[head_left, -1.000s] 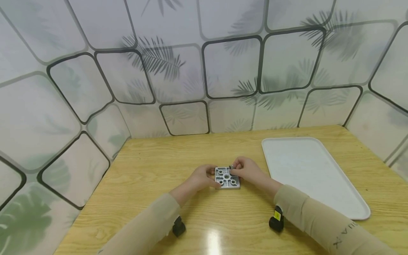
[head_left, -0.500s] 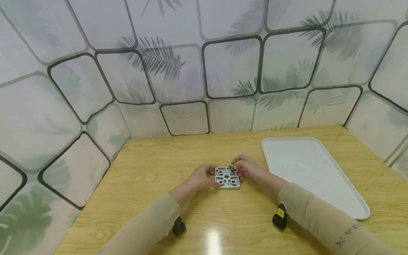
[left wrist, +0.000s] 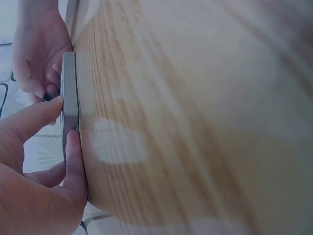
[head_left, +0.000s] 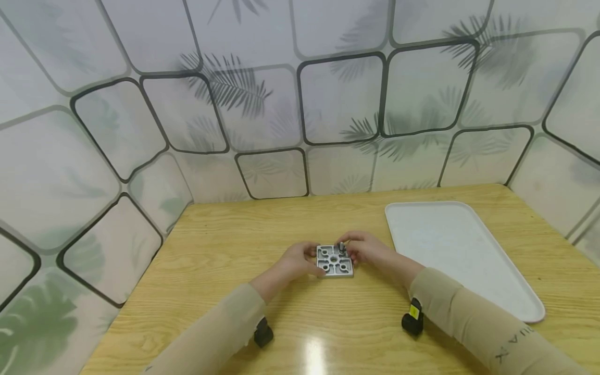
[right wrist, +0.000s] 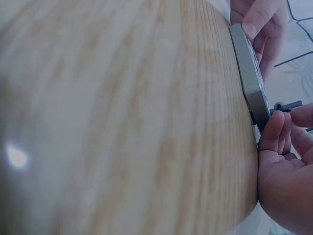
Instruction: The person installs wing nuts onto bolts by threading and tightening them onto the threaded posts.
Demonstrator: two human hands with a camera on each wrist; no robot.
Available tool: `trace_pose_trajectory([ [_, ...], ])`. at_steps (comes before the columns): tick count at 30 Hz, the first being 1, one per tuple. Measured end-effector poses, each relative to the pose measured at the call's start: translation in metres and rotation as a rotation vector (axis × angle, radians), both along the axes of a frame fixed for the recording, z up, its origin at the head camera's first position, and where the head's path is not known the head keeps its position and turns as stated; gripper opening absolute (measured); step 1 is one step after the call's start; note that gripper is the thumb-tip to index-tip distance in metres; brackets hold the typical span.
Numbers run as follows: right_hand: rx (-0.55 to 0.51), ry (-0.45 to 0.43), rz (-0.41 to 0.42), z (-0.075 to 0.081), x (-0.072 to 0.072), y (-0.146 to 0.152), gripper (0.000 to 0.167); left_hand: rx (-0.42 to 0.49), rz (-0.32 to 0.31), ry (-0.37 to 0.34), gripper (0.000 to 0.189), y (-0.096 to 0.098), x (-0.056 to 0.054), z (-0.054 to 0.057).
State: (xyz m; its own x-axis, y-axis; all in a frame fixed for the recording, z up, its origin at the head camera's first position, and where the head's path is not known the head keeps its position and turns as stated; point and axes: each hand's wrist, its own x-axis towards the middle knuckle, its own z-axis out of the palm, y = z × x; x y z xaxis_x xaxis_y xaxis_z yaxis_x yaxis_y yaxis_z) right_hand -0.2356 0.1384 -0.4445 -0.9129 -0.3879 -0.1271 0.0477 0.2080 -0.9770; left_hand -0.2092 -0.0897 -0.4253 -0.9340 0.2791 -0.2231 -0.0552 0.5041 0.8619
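Note:
A square silver metal plate (head_left: 334, 271) with ribs, a centre hole and corner holes lies on the table. My left hand (head_left: 296, 261) grips its left edge, with the thumb on top at the near corner and fingers along the side. At the far right corner stands a small dark bolt (right wrist: 292, 105), projecting up from the plate. The fingertips of my right hand (head_left: 369, 249) pinch this bolt, and other fingers touch the plate's side. How deep the bolt sits in the hole is hidden by the fingers.
A white rectangular tray (head_left: 450, 250) lies to the right, close to my right forearm. The wooden table (head_left: 244, 224) ends at a patterned curtain-like backdrop (head_left: 267, 120) behind and on both sides.
My right hand has shifted its fingers round the bolt, uncovering it briefly, then closing on it again. The bolt now stands upright at the corner. My left hand and the plate have stayed put.

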Motion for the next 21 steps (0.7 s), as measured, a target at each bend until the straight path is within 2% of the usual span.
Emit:
trace_pose_trajectory([
  [5, 0.033, 0.005, -0.016, 0.0014, 0.0015, 0.0002, 0.043, -0.015, 0.003, 0.005, 0.074, 0.0002, 0.0002, 0.0008],
  [13, 0.151, 0.084, -0.022, -0.0012, 0.0002, -0.0006, 0.031, -0.023, 0.004, 0.005, 0.076, 0.0008, -0.0002, 0.001],
  [21, 0.212, 0.086, -0.056, 0.0016, 0.0049, -0.0042, 0.029, -0.033, -0.002, 0.007, 0.075, 0.0008, -0.0011, 0.0007],
])
